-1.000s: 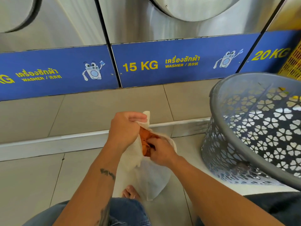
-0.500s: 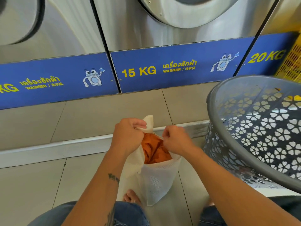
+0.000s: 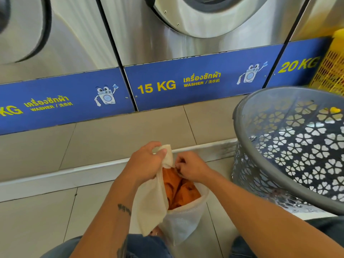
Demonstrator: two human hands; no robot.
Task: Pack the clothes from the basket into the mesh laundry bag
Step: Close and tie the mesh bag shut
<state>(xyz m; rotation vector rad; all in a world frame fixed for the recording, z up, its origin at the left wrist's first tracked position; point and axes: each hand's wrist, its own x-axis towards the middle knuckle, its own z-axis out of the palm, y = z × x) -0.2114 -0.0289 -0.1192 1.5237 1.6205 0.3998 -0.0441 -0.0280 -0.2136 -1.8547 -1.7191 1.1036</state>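
Crouching in front of the washer marked 15 KG (image 3: 157, 87), a person holds a white mesh laundry bag (image 3: 183, 223) upright on the tiled floor (image 3: 37, 220), just before the raised step that runs along the foot of that machine. The left hand (image 3: 147, 165) is closed in a fist around the bag's upper edge, the bunched mesh poking out above the thumb and a long fold of it hanging down from the fist on the side away from the basket. The right hand (image 3: 192, 169) sits just beside the left one at the bag's mouth, its fingers curled and pinching the opposite edge; from where I stand I cannot tell whether they also catch some of the cloth inside. Orange clothes (image 3: 181, 190) fill the open bag, crumpled below both hands and showing through the gap between the two held edges. A grey basket (image 3: 247, 175) with flower-shaped cut-outs stands to the right of the 15 KG washer's panel, near the bag but not touching it, tipped toward the person. Behind it, against the washer marked 20 KG (image 3: 297, 65), stands a yellow crate (image 3: 330, 68).
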